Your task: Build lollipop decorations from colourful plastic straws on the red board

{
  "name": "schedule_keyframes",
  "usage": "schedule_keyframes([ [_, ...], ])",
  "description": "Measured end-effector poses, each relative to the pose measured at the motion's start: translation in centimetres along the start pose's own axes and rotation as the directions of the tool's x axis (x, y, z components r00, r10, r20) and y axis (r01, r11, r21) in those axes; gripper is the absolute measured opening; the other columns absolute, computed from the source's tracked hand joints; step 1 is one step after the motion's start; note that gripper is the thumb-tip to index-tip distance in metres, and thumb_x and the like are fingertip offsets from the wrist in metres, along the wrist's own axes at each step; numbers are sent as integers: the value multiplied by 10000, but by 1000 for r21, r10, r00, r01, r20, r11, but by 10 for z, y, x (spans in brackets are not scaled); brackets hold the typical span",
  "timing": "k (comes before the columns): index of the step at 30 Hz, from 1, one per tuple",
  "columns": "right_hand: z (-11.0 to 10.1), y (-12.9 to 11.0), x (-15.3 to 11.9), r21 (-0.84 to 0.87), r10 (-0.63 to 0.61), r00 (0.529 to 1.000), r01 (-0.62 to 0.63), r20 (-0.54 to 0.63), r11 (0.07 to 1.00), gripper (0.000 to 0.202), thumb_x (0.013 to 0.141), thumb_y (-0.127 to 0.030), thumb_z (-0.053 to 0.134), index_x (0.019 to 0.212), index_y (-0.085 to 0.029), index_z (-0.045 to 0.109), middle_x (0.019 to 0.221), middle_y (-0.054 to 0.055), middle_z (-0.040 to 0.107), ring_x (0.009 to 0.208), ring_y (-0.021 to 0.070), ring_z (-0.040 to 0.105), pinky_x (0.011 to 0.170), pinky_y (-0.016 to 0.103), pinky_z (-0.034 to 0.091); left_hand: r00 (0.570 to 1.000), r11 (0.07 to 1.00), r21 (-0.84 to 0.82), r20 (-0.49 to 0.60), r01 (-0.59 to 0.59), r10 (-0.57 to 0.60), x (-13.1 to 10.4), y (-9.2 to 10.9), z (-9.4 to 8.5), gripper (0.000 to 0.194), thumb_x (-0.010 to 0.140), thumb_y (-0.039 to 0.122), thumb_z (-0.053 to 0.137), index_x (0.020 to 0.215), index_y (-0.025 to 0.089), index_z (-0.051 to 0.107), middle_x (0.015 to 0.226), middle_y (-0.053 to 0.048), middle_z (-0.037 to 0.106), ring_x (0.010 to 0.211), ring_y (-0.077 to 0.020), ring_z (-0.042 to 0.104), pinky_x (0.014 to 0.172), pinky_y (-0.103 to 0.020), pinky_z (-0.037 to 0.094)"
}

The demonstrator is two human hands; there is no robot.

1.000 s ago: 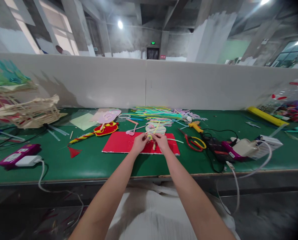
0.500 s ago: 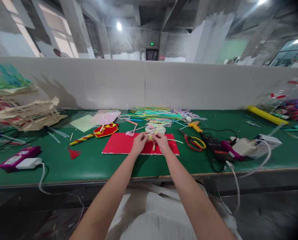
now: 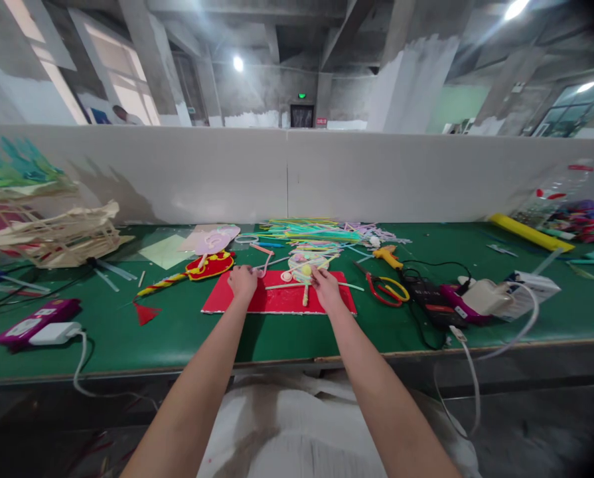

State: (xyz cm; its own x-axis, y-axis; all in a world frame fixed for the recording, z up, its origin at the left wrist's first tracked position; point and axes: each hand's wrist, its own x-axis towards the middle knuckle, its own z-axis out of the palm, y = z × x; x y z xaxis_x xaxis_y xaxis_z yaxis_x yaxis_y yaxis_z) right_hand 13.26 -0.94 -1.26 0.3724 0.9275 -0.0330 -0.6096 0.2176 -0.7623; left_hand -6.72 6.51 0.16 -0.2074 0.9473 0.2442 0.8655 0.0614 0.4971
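Note:
My left hand (image 3: 243,282) is closed at the left part of a red board (image 3: 277,302), its fingertips at the lower end of a bent pink pipe cleaner (image 3: 269,257). My right hand (image 3: 324,288) pinches the right edge of a small round fan-shaped piece of pale pipe cleaners (image 3: 295,263). A yellow ball (image 3: 306,270) sits on that piece, and a short pale handle (image 3: 305,295) points toward me over the board. One pale green pipe cleaner (image 3: 351,286) lies across the board, running past my right hand. What exactly lies between the fingertips is small and partly hidden.
Behind the board lies a heap of coloured pipe cleaners (image 3: 306,229). Red-yellow pliers (image 3: 389,290), a yellow glue gun (image 3: 388,254) and a black power bank (image 3: 429,295) with cables are to the right. A red-and-yellow tasselled fan (image 3: 210,265) and a wooden-stick model (image 3: 72,232) are left.
My hands have parted. The left moved left from the round piece to the pink pipe cleaner; the right stayed at the round piece's right edge. The yellow ball now shows.

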Motion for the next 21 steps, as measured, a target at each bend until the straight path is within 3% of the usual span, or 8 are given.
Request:
schedule_keyframes([
  [4,1,0,0,-16,-12,1000,12,2,1000,194,490,-242,727,632,-164,619,633,-27,584,559,62,527,473,146,420,996,996,-8,38,-85,85,6,-4,5,262,656,355,539,863,202,590,975,-109,550,939,-261,498,740,-359,383],
  [11,-2,4,2,-29,0,1000,0,11,1000,209,489,-251,729,656,-172,630,651,-34,589,559,52,524,491,142,426,980,950,-253,34,-184,198,10,-10,5,299,627,189,561,925,185,539,818,-39,614,735,-148,562,632,-229,408],
  [17,-3,4,4,-38,-4,1000,5,10,999,226,480,-264,730,659,-169,630,666,-22,596,558,59,523,480,148,426,996,910,-411,41,-56,80,15,-16,-5,241,617,226,576,847,154,592,736,-49,620,658,-146,575,593,-234,430],
  [19,-2,3,3,-30,-8,1000,8,10,1000,229,475,-262,731,658,-169,627,659,-22,594,559,62,523,476,147,427,998,855,-519,53,-1,33,17,-18,-7,271,611,264,585,857,149,595,721,-52,616,623,-143,577,577,-243,444],
  [21,-1,2,2,-19,-10,1000,10,11,1000,224,475,-259,733,648,-169,623,642,-25,587,557,62,522,472,145,428,999,744,-667,43,23,8,17,-17,-9,313,610,276,585,891,137,581,698,-47,607,598,-132,577,575,-247,460],
])
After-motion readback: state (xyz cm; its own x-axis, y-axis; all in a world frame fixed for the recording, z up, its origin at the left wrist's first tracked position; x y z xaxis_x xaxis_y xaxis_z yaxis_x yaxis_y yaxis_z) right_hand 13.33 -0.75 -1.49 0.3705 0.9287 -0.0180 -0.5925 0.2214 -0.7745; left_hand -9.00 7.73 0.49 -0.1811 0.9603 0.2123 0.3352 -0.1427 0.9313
